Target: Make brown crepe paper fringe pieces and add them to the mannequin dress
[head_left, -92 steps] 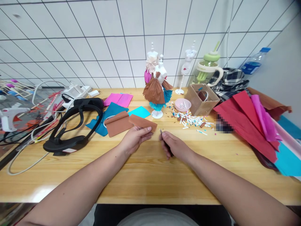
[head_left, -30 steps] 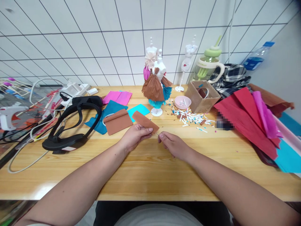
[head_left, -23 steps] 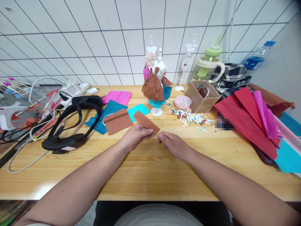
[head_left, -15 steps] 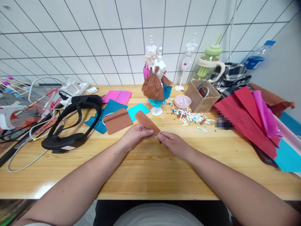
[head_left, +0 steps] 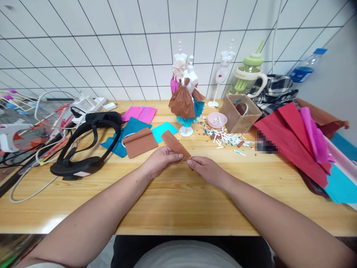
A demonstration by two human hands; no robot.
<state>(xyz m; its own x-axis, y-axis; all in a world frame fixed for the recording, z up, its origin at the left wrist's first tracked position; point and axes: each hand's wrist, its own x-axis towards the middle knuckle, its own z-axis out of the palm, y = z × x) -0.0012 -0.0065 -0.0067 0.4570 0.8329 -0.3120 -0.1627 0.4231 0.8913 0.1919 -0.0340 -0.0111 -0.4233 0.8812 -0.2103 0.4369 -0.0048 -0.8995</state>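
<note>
Between my hands is a folded strip of brown crepe paper (head_left: pixel 174 143), held tilted above the table. My left hand (head_left: pixel 164 160) grips its lower edge, thumb on top. My right hand (head_left: pixel 202 166) pinches the strip's near right end between thumb and fingers. Just behind stands a small white dress-form mannequin (head_left: pixel 186 131), draped in pleated brown and blue paper. To the left of my hands lies a folded brown paper piece (head_left: pixel 141 145), beside turquoise paper (head_left: pixel 165 131) and teal paper (head_left: pixel 136 124).
A black head strap (head_left: pixel 93 163) and cables lie left, near a white glue gun (head_left: pixel 11 136). At right are a pink bowl (head_left: pixel 213 124), white paper scraps (head_left: pixel 230 139), a cardboard box (head_left: pixel 240 119), a green-lidded jug (head_left: pixel 247 76) and red paper sheets (head_left: pixel 292 141).
Almost nothing differs. Both hands keep their hold on the brown strip, and the view has shifted very slightly.
</note>
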